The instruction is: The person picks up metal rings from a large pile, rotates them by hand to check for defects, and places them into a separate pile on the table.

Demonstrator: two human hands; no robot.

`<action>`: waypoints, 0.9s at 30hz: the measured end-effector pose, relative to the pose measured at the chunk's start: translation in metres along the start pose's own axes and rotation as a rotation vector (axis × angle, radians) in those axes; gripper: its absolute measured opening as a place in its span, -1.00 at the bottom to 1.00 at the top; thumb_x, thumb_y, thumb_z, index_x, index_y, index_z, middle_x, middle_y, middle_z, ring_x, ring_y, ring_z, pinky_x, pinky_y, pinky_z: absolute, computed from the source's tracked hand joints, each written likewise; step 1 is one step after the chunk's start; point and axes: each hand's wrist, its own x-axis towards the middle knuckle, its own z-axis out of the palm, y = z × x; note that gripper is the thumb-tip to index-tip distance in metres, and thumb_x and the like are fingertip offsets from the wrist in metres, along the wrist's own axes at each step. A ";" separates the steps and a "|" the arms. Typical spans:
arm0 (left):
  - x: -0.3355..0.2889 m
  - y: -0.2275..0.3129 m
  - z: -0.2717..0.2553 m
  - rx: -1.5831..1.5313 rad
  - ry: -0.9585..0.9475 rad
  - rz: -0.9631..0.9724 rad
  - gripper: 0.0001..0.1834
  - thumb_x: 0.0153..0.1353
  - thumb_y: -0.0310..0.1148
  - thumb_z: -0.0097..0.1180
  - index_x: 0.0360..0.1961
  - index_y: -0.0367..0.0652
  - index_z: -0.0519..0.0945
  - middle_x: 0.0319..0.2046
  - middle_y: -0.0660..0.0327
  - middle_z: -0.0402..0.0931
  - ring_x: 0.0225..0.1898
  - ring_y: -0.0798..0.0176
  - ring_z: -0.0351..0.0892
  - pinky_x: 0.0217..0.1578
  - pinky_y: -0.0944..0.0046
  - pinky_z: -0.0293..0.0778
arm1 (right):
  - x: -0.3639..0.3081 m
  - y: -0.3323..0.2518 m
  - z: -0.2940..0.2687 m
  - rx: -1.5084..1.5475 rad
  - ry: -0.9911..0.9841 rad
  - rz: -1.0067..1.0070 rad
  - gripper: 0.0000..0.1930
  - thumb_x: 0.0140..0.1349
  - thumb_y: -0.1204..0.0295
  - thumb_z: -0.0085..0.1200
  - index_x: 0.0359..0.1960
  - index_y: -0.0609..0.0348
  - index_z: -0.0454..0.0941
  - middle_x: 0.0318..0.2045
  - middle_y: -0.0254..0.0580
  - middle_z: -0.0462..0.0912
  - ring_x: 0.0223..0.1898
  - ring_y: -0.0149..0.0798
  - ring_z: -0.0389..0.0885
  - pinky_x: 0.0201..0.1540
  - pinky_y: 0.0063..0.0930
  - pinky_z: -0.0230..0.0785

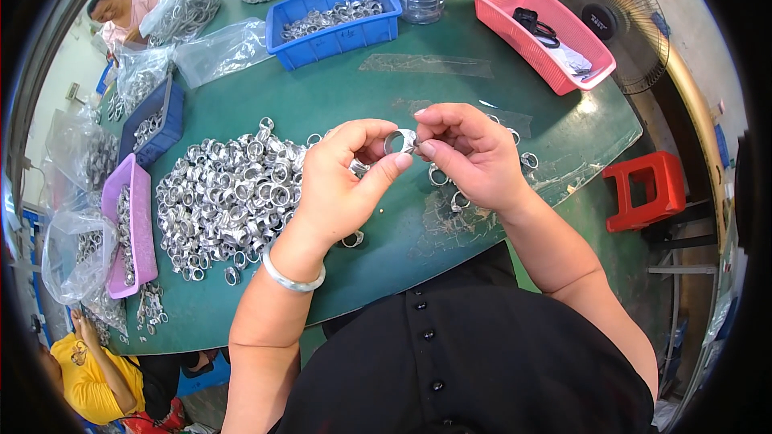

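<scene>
Over the green table (370, 277), my left hand (350, 165) pinches a silver metal hose clamp (392, 143) between thumb and fingers, its round band facing up. My right hand (470, 149) is closed at the clamp's right side, thumb and fingertips on its small screw end, which they partly cover. A big heap of similar clamps (229, 197) spreads to the left of my left hand. Several loose clamps (459, 202) lie under and beside my right hand, and one single clamp (352, 239) sits below my left wrist.
A blue bin (334, 47) of clamps and a pink basket (555, 71) stand at the back. Purple (145, 229) and dark blue (165, 141) bins edge the left side. A fan (643, 24) and red stool (647, 191) are right. Two other people sit at the left.
</scene>
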 end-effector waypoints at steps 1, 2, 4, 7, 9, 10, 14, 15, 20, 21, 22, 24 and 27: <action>0.000 0.000 0.000 0.000 -0.001 0.000 -0.68 0.00 -0.44 0.29 -0.19 -0.25 0.54 -0.45 0.25 0.51 -0.38 0.37 0.50 -0.34 0.38 0.44 | 0.000 -0.001 0.000 -0.026 0.002 -0.011 -0.71 0.17 0.67 0.02 -0.05 0.27 0.44 -0.30 -0.26 0.55 -0.26 -0.48 0.51 -0.20 -0.59 0.41; 0.001 0.000 0.000 -0.175 -0.035 -0.087 -0.70 0.06 -0.46 0.24 -0.16 -0.28 0.54 -0.40 0.26 0.53 -0.35 0.40 0.50 -0.30 0.40 0.44 | 0.000 -0.002 -0.001 -0.053 0.004 -0.022 -0.71 0.16 0.66 0.03 -0.05 0.27 0.45 -0.31 -0.25 0.55 -0.26 -0.46 0.52 -0.19 -0.58 0.42; 0.002 0.000 0.000 -0.350 -0.070 -0.174 -0.72 0.11 -0.47 0.20 -0.14 -0.30 0.53 -0.36 0.26 0.54 -0.31 0.42 0.50 -0.27 0.42 0.44 | 0.001 -0.004 -0.001 -0.074 0.016 -0.050 -0.71 0.16 0.66 0.03 -0.06 0.27 0.45 -0.31 -0.24 0.56 -0.26 -0.45 0.53 -0.19 -0.58 0.42; 0.004 -0.002 -0.002 -0.509 -0.087 -0.214 -0.75 0.21 -0.46 0.10 -0.10 -0.33 0.51 -0.29 0.25 0.55 -0.27 0.41 0.51 -0.19 0.41 0.43 | 0.001 -0.006 -0.002 -0.101 0.036 -0.070 -0.72 0.16 0.66 0.03 -0.07 0.28 0.45 -0.31 -0.22 0.57 -0.26 -0.44 0.55 -0.17 -0.57 0.43; 0.004 -0.004 -0.004 -0.632 -0.141 -0.244 -0.74 0.25 -0.43 0.05 -0.06 -0.32 0.49 -0.26 0.22 0.55 -0.23 0.38 0.52 -0.14 0.37 0.43 | 0.001 -0.006 -0.003 -0.109 0.047 -0.061 -0.72 0.16 0.66 0.03 -0.07 0.29 0.46 -0.31 -0.22 0.58 -0.26 -0.43 0.56 -0.17 -0.56 0.43; 0.004 -0.005 -0.006 -0.631 -0.140 -0.244 -0.74 0.25 -0.43 0.05 -0.06 -0.32 0.49 -0.26 0.22 0.55 -0.23 0.38 0.52 -0.14 0.37 0.43 | 0.001 -0.006 -0.003 -0.107 0.050 -0.064 -0.73 0.16 0.66 0.03 -0.07 0.29 0.46 -0.31 -0.22 0.58 -0.26 -0.43 0.56 -0.17 -0.56 0.43; 0.005 -0.009 -0.007 -0.920 -0.217 -0.287 -0.69 0.29 -0.37 0.01 0.00 -0.31 0.47 -0.23 0.22 0.54 -0.20 0.33 0.53 -0.12 0.30 0.45 | 0.001 -0.006 -0.005 -0.118 0.047 -0.067 -0.74 0.15 0.66 0.03 -0.09 0.31 0.46 -0.32 -0.21 0.58 -0.26 -0.43 0.57 -0.18 -0.56 0.44; 0.006 -0.010 -0.007 -0.991 -0.223 -0.299 -0.68 0.29 -0.36 0.00 0.01 -0.31 0.46 -0.23 0.22 0.54 -0.20 0.31 0.54 -0.12 0.28 0.45 | 0.001 -0.006 -0.005 -0.118 0.049 -0.067 -0.74 0.15 0.66 0.03 -0.09 0.31 0.46 -0.32 -0.21 0.58 -0.26 -0.43 0.57 -0.18 -0.56 0.44; 0.007 -0.017 -0.008 -1.137 -0.277 -0.279 -0.65 0.31 -0.36 -0.03 0.05 -0.33 0.43 -0.21 0.22 0.52 -0.19 0.31 0.52 -0.11 0.26 0.45 | 0.001 -0.008 -0.005 -0.138 0.039 -0.053 -0.77 0.15 0.66 0.04 -0.13 0.32 0.48 -0.30 -0.19 0.59 -0.27 -0.42 0.58 -0.20 -0.56 0.45; 0.007 -0.018 -0.008 -1.184 -0.296 -0.274 -0.65 0.32 -0.36 -0.05 0.05 -0.33 0.43 -0.20 0.22 0.51 -0.19 0.32 0.51 -0.11 0.25 0.44 | 0.001 -0.009 -0.005 -0.137 0.040 -0.053 -0.77 0.15 0.66 0.04 -0.13 0.32 0.48 -0.30 -0.19 0.59 -0.27 -0.42 0.58 -0.20 -0.56 0.45; 0.008 -0.018 -0.008 -1.183 -0.297 -0.273 -0.65 0.32 -0.36 -0.05 0.05 -0.33 0.43 -0.20 0.22 0.51 -0.19 0.32 0.51 -0.11 0.25 0.44 | 0.001 -0.009 -0.005 -0.148 0.038 -0.059 -0.77 0.15 0.66 0.03 -0.14 0.32 0.48 -0.29 -0.19 0.59 -0.27 -0.42 0.59 -0.20 -0.56 0.45; 0.008 -0.019 -0.009 -1.206 -0.369 -0.233 -0.65 0.32 -0.34 -0.07 0.06 -0.33 0.42 -0.21 0.22 0.49 -0.19 0.32 0.48 -0.10 0.24 0.43 | 0.002 -0.010 -0.004 -0.158 0.035 -0.065 -0.78 0.15 0.66 0.03 -0.14 0.33 0.49 -0.29 -0.19 0.59 -0.27 -0.42 0.59 -0.20 -0.57 0.46; 0.009 -0.019 -0.008 -1.200 -0.382 -0.227 -0.64 0.33 -0.32 -0.08 0.05 -0.33 0.43 -0.22 0.22 0.47 -0.20 0.32 0.46 -0.10 0.24 0.42 | 0.002 -0.010 -0.005 -0.172 0.026 -0.085 -0.78 0.14 0.66 0.04 -0.15 0.33 0.49 -0.30 -0.18 0.59 -0.27 -0.41 0.59 -0.20 -0.56 0.46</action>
